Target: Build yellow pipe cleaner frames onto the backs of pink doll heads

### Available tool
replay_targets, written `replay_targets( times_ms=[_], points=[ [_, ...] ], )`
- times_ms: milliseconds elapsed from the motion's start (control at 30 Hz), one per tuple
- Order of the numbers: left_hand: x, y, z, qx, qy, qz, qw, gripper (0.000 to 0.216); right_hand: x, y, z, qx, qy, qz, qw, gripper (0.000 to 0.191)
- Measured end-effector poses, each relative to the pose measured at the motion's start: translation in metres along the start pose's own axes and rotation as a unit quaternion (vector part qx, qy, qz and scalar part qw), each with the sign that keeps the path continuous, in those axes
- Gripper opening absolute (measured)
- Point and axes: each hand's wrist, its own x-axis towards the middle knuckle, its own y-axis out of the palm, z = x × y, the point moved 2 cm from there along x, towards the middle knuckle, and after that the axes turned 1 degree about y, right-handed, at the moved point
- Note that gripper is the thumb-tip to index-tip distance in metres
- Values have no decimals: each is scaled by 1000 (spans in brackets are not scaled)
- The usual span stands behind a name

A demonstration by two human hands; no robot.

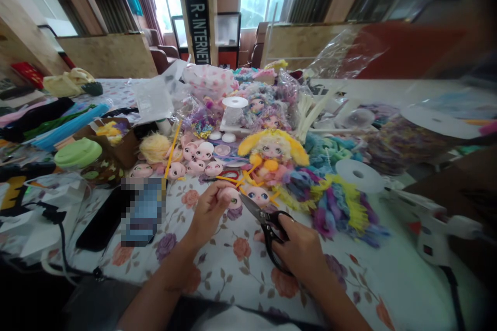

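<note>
My left hand is closed on a pale doll face, held just above the flowered tablecloth. In my right hand is a pair of black-handled scissors, with my fingers through the handles. The blades point up and left, their tips close beside the held face; whether they touch it I cannot tell. Right behind the blades lies another doll face with blue eyes and yellow strips around it. Beyond it sits a finished-looking doll with long yellow ears.
Several doll faces lie at centre left. A green-lidded jar, a black phone and power cords stand left. Colourful yarn, a white spool and a glue gun are at right. Plastic-wrapped dolls pile up behind.
</note>
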Motion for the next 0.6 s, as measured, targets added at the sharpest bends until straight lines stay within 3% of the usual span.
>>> replay_targets(
  times_ms=[267, 600],
  points=[
    [0, -1, -2, 62, 42, 6, 997, 24, 1, -1, 1, -1, -18, -12, 1000, 15],
    [-1, -1, 1, 24, 23, 15, 999, 27, 5, -8, 3, -25, -77, -81, 993, 19]
  ],
)
